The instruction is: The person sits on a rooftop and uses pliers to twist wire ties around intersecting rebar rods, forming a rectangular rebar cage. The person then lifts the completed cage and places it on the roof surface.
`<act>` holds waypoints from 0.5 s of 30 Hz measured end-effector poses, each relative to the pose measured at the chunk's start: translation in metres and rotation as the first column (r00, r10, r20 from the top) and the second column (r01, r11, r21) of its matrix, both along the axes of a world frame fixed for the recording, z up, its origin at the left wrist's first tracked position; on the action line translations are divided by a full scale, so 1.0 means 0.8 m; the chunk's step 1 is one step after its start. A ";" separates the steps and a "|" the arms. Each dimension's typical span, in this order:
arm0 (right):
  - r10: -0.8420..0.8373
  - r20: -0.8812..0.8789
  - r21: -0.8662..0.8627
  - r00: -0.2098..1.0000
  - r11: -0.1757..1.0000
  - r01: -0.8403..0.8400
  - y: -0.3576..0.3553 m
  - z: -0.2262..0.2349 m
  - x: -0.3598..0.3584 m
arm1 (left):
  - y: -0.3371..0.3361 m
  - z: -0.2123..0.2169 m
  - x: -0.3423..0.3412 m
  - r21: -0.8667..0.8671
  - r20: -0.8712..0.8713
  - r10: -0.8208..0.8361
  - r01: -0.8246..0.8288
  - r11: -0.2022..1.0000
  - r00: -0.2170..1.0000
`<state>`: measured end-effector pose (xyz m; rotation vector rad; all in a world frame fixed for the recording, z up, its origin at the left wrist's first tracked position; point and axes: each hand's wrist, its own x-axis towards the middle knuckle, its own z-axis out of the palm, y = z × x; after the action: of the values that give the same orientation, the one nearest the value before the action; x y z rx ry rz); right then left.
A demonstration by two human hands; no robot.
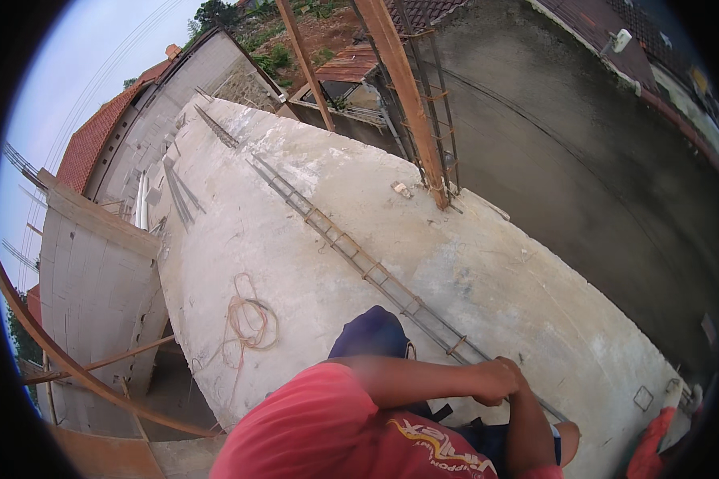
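My left hand (491, 382) is closed, its fingers curled, with the forearm crossing from the left over my dark blue knee. Right beside it and touching it is my right hand (510, 366), also closed, its forearm rising from the lower edge. What they hold, if anything, is hidden. Just past and under the hands runs a long rebar cage (359, 259), lying on the concrete slab (295, 279). Rusty stirrups (455, 345) cross its bars at intervals. The bar end comes out beyond my right forearm. To the right lies a small square wire stirrup (643, 397).
A timber post (407, 96) and upright rebar (439, 104) stand at the slab's right edge, beside a drop and a grey wall (567, 144). Thin cord (252, 319) lies coiled left. White pipes (141, 203) lie farther off. Red cloth or a sleeve (653, 443) shows far right.
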<state>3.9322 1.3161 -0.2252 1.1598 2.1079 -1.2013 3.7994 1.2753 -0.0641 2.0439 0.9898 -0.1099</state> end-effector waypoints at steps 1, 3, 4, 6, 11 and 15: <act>-0.006 0.026 0.001 1.000 1.000 0.006 0.003 -0.004 -0.001 | 0.003 0.004 0.000 -0.020 -0.011 -0.004 0.004 1.000 1.000; -0.011 0.005 -0.014 1.000 1.000 0.011 0.006 -0.027 0.004 | 0.009 0.018 -0.001 -0.049 -0.037 -0.019 0.017 0.999 0.999; -0.002 -0.004 -0.026 1.000 1.000 0.002 0.006 -0.039 0.007 | 0.006 0.020 -0.003 -0.031 -0.015 -0.016 0.015 0.999 1.000; -0.020 0.016 -0.011 1.000 1.000 0.020 0.006 -0.043 0.005 | 0.007 0.021 -0.011 0.006 0.020 -0.017 0.017 1.000 1.000; -0.010 0.044 -0.040 0.999 0.999 0.012 0.004 -0.051 -0.005 | 0.007 0.030 -0.018 0.037 0.028 -0.044 0.043 0.998 0.999; -0.021 0.059 -0.059 0.998 0.998 0.024 0.008 -0.058 -0.008 | -0.001 0.013 -0.021 0.184 0.141 -0.020 -0.006 0.983 0.990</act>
<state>3.9255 1.3226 -0.2720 1.1811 2.0078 -1.2168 3.7829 1.2748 -0.0537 2.1889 0.9329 0.1269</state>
